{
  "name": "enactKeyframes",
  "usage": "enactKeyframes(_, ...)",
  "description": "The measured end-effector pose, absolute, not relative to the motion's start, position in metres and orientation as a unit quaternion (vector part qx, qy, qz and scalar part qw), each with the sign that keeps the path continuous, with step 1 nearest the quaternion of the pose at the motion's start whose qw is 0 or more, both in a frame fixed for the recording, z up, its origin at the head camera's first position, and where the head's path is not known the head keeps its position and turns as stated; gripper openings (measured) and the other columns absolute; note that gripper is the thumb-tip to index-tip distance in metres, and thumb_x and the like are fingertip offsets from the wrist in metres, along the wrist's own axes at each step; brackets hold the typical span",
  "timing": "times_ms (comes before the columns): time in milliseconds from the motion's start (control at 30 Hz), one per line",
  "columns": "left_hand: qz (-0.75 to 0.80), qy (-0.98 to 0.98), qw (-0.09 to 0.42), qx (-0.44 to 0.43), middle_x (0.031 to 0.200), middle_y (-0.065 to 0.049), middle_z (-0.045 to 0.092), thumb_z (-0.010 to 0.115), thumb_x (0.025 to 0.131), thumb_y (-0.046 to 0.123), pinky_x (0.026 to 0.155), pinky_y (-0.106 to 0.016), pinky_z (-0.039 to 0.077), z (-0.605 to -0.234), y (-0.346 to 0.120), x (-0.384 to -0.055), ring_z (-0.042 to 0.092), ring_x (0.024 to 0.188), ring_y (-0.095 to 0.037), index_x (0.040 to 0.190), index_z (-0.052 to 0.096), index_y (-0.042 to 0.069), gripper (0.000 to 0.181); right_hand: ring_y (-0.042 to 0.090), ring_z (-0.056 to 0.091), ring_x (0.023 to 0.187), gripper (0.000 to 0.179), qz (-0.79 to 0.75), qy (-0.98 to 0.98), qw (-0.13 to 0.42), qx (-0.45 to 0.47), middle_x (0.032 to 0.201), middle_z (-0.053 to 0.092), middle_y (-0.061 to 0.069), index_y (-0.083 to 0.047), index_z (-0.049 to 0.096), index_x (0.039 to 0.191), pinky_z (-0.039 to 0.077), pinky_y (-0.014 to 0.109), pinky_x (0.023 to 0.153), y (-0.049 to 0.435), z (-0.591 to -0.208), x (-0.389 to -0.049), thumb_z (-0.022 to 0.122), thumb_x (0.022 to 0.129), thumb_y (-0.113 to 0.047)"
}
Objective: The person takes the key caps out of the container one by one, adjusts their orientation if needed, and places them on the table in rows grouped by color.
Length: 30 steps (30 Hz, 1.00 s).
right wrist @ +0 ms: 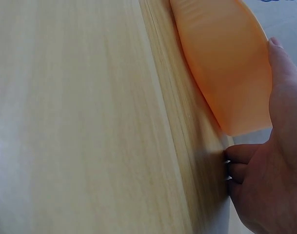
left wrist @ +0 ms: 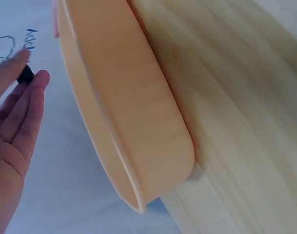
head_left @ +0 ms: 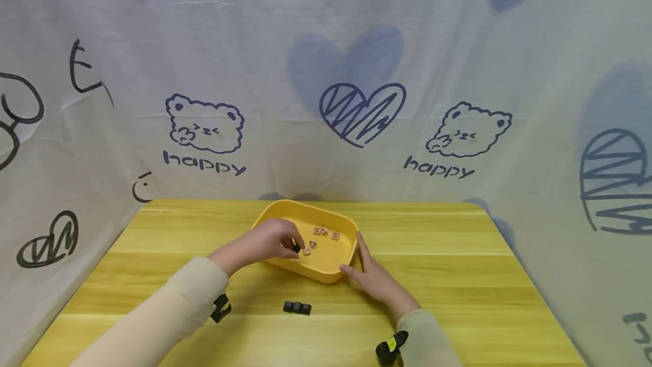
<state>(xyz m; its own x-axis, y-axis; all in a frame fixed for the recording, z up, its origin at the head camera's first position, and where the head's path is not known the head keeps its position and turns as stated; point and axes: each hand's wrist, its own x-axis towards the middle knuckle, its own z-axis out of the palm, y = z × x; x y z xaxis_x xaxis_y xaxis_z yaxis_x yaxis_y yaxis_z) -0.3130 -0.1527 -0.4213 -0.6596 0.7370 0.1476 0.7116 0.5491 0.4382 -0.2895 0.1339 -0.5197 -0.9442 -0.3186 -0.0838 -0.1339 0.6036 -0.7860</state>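
Note:
My left hand pinches a small black keycap between thumb and fingertips, over the inside of a yellow plastic basin. Several small beige cube-like pieces lie on the basin's floor, two of them close to the left fingertips. At the basin's right end, my right hand holds the corner, its thumb at the rim and the other fingers along the outer side. Three black keycaps sit in a short row on the table in front of the basin.
The wood-grain table extends around the basin. Behind it and at both sides hangs a pale printed cloth with bears and hearts. Each wrist wears a small black device, such as the right wrist camera.

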Motion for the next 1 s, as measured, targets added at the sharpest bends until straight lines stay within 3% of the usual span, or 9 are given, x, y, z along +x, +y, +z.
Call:
enactKeyframes(167,0.252,0.886,0.014,0.389,0.098,0.001,0.067,0.078,0.082,0.007,0.073,-0.020,0.053,-0.420,-0.160,-0.293,0.064,0.083,-0.008,0.105,0.075,0.008,0.023,0.040,0.020,0.142,0.093,-0.422,0.891,0.103,-0.129,0.159,0.015,0.017,-0.027,-0.012,0.156,0.018,0.055,0.113,0.134,-0.520,-0.289,0.057,0.096,-0.047)
enactKeyframes(300,0.279,0.884,0.004,0.374,0.094,0.003,0.064,0.078,0.081,0.006,0.072,-0.021,0.053,-0.425,-0.165,-0.277,0.061,0.083,-0.010,0.101,0.076,0.006,0.020,0.040,0.020,0.142,0.093,-0.422,0.891,0.103,-0.130,0.159,0.014,0.017,-0.027,-0.013,0.155,0.019,0.055,0.113,0.135,-0.522,-0.289,0.057,0.097,-0.046)
enactKeyframes(533,0.347,0.907,-0.004,0.240,0.085,0.009,0.063,0.082,0.078,0.009,0.067,-0.023,0.051,-0.440,-0.171,-0.255,0.061,0.081,-0.017,0.098,0.077,0.006,0.020,0.041,0.020,0.142,0.092,-0.425,0.889,0.108,-0.129,0.159,0.016,0.016,-0.030,-0.013,0.155,0.018,0.056,0.113,0.134,-0.522,-0.288,0.056,0.096,-0.048)
enactKeyframes(667,0.357,0.911,-0.006,0.204,0.087,0.007,0.065,0.081,0.077,0.005,0.069,-0.026,0.052,-0.447,-0.173,-0.251,0.062,0.081,-0.016,0.098,0.077,0.006,0.021,0.041,0.019,0.142,0.092,-0.429,0.887,0.111,-0.129,0.159,0.015,0.017,-0.029,-0.012,0.155,0.018,0.056,0.113,0.135,-0.520,-0.289,0.056,0.097,-0.047)
enactKeyframes(1000,0.367,0.916,0.047,0.156,0.077,0.002,0.069,0.081,0.074,-0.001,0.061,-0.023,0.052,-0.486,-0.176,-0.236,0.061,0.068,-0.008,0.088,0.076,0.004,0.016,0.043,0.020,0.141,0.092,-0.429,0.887,0.107,-0.132,0.158,0.017,0.019,-0.024,-0.010,0.156,0.018,0.058,0.112,0.133,-0.519,-0.289,0.057,0.097,-0.045)
